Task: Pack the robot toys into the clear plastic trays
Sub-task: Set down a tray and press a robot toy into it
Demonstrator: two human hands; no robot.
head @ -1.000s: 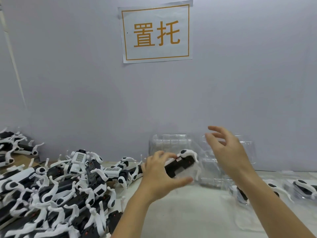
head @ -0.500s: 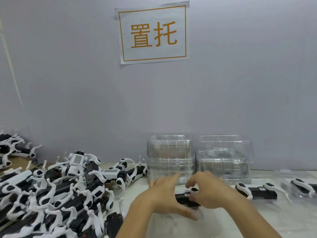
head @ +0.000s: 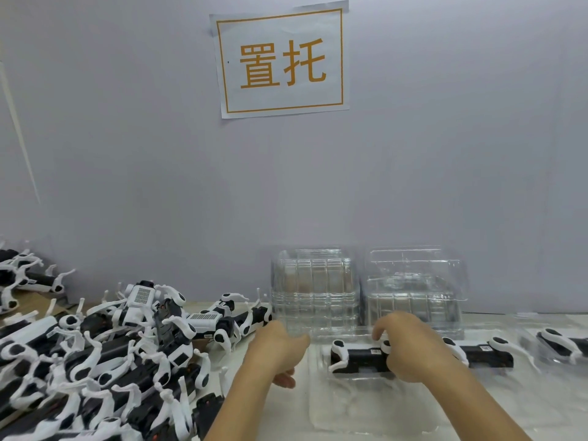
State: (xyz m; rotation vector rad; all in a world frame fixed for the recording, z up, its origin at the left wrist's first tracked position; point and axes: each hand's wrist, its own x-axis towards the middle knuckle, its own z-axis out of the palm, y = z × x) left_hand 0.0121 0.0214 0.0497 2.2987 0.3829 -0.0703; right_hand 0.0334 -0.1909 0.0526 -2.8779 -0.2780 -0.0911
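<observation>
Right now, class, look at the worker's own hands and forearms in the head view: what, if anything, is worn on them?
Nothing that shows. The left hand and right hand are bare, with no gloves, rings or watch visible. Both forearms are bare to the bottom edge of the picture; no sleeve or cuff comes into view.

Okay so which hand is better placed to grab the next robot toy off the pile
The left hand. It holds nothing and sits beside the pile of loose robot toys on the left of the table, while the right hand rests on the robot toy lying in the clear tray.
</observation>
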